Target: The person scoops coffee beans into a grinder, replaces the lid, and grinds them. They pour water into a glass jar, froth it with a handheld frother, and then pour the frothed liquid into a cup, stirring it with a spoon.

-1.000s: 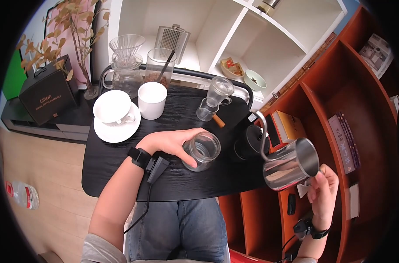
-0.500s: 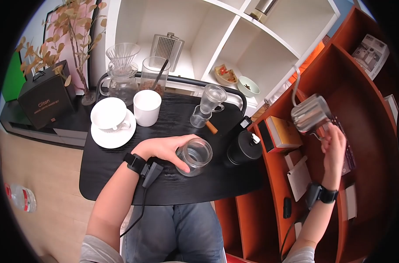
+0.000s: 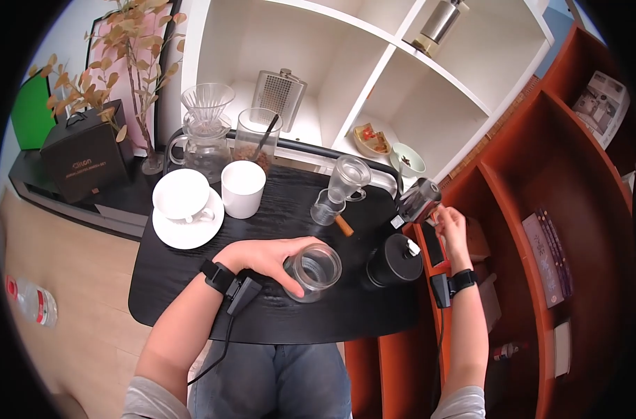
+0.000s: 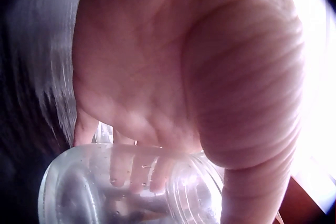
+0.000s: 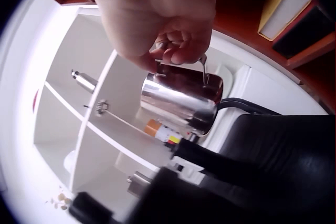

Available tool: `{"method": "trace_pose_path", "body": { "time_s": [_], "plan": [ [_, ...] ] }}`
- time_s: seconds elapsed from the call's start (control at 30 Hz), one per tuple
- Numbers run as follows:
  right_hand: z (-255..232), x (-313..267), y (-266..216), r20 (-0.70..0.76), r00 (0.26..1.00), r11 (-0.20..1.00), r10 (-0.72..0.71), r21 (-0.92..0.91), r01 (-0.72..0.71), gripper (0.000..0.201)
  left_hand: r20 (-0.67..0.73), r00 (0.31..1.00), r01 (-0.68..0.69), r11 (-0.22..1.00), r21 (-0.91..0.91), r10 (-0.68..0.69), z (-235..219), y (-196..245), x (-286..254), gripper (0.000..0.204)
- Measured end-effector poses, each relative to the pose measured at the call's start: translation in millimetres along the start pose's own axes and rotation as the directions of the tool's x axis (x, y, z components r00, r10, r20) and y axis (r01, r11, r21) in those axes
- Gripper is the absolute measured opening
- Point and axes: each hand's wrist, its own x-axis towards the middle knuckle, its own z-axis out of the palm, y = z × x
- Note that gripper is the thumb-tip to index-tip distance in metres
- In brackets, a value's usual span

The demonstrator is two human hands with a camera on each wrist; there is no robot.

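Observation:
My left hand (image 3: 262,260) is wrapped around a clear glass jar (image 3: 320,274) on the black table, thumb on the near side. In the left wrist view the fingers show through the wall of the jar (image 4: 126,187). My right hand (image 3: 452,230) holds a shiny metal gooseneck kettle (image 3: 420,200) by its handle, above the table's far right corner. The right wrist view shows the fingers curled round the handle, with the kettle body (image 5: 178,98) below them. A black lidded canister (image 3: 393,262) stands between the two hands.
On the black table (image 3: 360,314) stand a white cup and saucer (image 3: 185,234), a white mug (image 3: 243,190), a glass dripper and server (image 3: 206,146), a tall glass (image 3: 256,146) and a small wooden-handled glass pitcher (image 3: 326,208). Shelves (image 3: 499,160) rise close on the right.
The right hand has swung the kettle up and out to the right, then back left to the table's far right corner. My left hand keeps its hold on the jar.

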Motion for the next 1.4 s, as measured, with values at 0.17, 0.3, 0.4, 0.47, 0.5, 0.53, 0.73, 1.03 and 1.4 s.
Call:
{"method": "trace_pose_path", "body": {
  "time_s": [0.17, 0.3, 0.4, 0.47, 0.5, 0.53, 0.73, 1.03, 1.4],
  "plan": [
    [14.2, 16.3, 32.4, 0.118, 0.989, 0.994, 0.090, 0.058, -0.098, 0.029, 0.006, 1.000, -0.002, 1.000, 0.013, 0.002, -1.0, -4.4, 0.3, 0.081],
    [24.6, 27.1, 48.3, 0.164, 0.983, 0.981, 0.084, 0.162, -0.111, 0.028, 0.007, 1.000, 0.008, 1.000, 0.018, -0.008, -1.2, -2.2, -0.2, 0.081],
    [27.6, 35.6, 59.7, 0.191, 0.978, 0.969, 0.078, 0.216, -0.119, 0.028, 0.005, 1.000, 0.000, 1.000, 0.004, 0.000, -1.2, -3.8, 0.2, 0.081],
    [31.0, 36.8, 60.1, 0.188, 0.977, 0.965, 0.098, 0.221, -0.139, 0.028, 0.002, 1.000, 0.005, 1.000, 0.019, -0.005, -1.5, -5.2, -0.1, 0.082],
    [32.5, 36.7, 60.3, 0.183, 0.976, 0.962, 0.118, 0.224, -0.158, 0.028, 0.001, 1.000, 0.008, 0.999, 0.033, -0.008, -1.4, -5.9, -0.2, 0.082],
    [33.1, 36.6, 62.1, 0.184, 0.976, 0.961, 0.120, 0.225, -0.161, 0.028, 0.001, 1.000, 0.011, 0.999, 0.032, -0.011, -1.3, -6.3, -0.1, 0.082],
    [38.3, 32.3, 63.2, 0.222, 0.965, 0.957, 0.142, 0.219, -0.191, 0.026, 0.003, 1.000, 0.029, 0.998, 0.047, -0.029, -2.1, -1.9, -0.5, 0.083],
    [26.0, 32.4, 73.7, -0.051, 0.711, 0.552, -0.702, -0.669, 0.498, 0.017, 0.024, 0.999, 0.036, 0.999, 0.030, -0.037, -1.4, -4.1, -0.9, 0.086],
    [38.5, -0.7, 46.4, 0.382, 0.920, 0.996, 0.087, -0.058, -0.070, 0.041, -0.034, 0.999, 0.028, 0.999, 0.046, -0.026, -2.9, -3.6, -3.2, 0.085]
  ]
}}
